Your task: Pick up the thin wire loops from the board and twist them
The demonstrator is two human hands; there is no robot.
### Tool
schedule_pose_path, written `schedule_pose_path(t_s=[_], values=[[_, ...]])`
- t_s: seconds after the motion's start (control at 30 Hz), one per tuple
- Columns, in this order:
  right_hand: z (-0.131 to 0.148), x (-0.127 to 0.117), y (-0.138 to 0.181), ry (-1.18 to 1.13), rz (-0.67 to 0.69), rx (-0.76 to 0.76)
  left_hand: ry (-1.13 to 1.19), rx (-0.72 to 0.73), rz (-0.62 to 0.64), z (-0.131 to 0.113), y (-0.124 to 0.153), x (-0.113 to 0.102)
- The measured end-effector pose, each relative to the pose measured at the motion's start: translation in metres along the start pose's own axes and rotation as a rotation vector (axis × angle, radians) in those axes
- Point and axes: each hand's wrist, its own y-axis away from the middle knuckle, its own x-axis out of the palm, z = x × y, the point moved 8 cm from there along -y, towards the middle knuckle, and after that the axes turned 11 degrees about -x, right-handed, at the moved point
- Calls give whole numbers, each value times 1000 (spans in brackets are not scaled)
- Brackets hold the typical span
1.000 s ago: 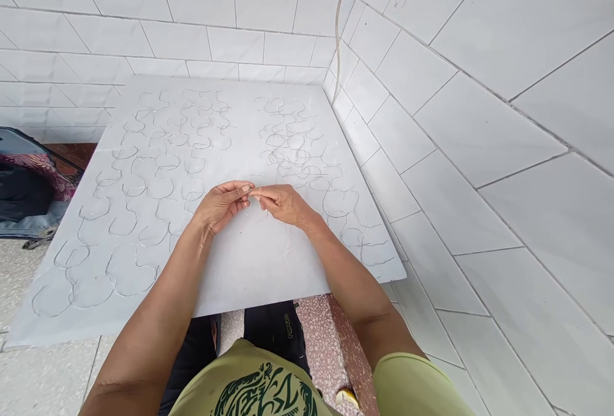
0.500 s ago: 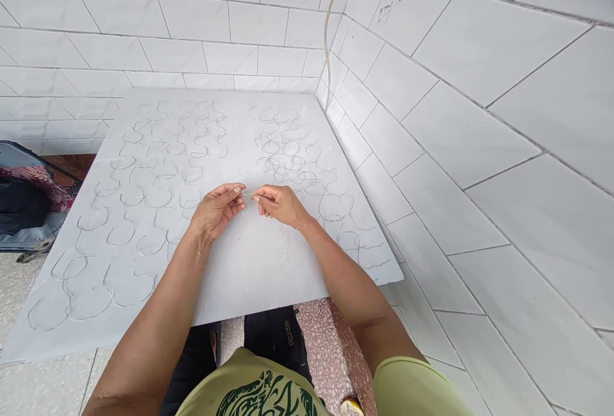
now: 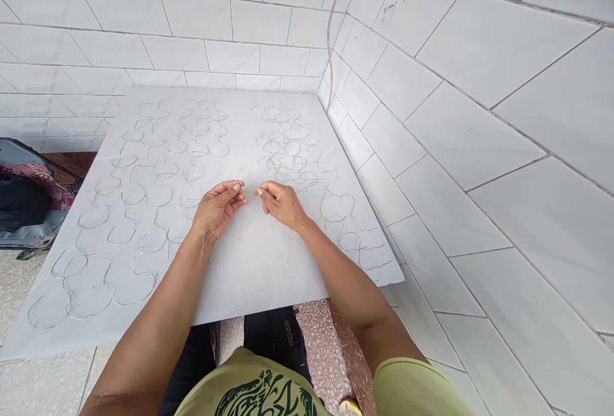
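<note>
As both hands (image 3: 221, 208) (image 3: 284, 205) pinch wire (image 3: 250, 189), a bag (image 3: 29, 239) holds something dark (image 3: 22, 203)

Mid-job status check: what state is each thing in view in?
Bare left hand: closed in a pinch on wire
Bare right hand: pinching the same wire
Thin silvery metal wire: held, short straight stretch showing between the hands
Curved metal wires on the left: bent, loosely spread
Curved metal wires on the right: bent, partly overlapping
Flat white tabletop: bearing both wire groups
Slender beige cord: hanging by the wall corner
</note>
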Motion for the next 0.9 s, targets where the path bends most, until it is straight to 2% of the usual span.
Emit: schedule_pose_path(t_s=[0.13,0.4,0.63,0.77,0.9], values=[[-2,1,0,55,32,-17,-9,16,13,-1,0,0],[-16,7,1,12,-98,61,-16,29,-13,2,0,4],[-10,2,1,-13,-154,55,-62,4,46,4,2,10],[-7,2,1,-23,-135,52,-27,-1,33,2,2,8],[-6,-1,1,10,-172,0,-3,-32,6,1,3,7]])
